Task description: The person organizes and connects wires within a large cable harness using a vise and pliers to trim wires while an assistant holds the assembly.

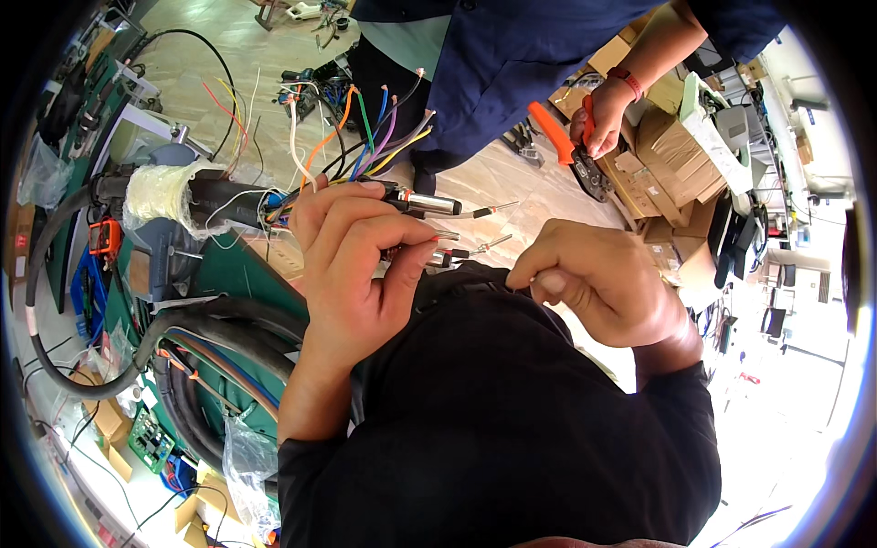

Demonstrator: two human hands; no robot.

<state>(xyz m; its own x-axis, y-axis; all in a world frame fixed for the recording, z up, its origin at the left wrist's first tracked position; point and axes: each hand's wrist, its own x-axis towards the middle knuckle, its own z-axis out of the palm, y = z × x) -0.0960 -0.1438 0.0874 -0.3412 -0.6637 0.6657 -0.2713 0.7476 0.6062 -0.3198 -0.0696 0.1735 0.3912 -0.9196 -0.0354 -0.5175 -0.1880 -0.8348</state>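
Head view: left hand [352, 265] around ferruled wires [457, 239], right hand [598, 283] pinched alongside.

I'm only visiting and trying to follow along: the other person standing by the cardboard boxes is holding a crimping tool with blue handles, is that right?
Not quite. The head view shows the other person's hand by the cardboard boxes holding a crimping tool with orange handles, not blue. The rest stands: that person is beside the boxes, gripping the tool.
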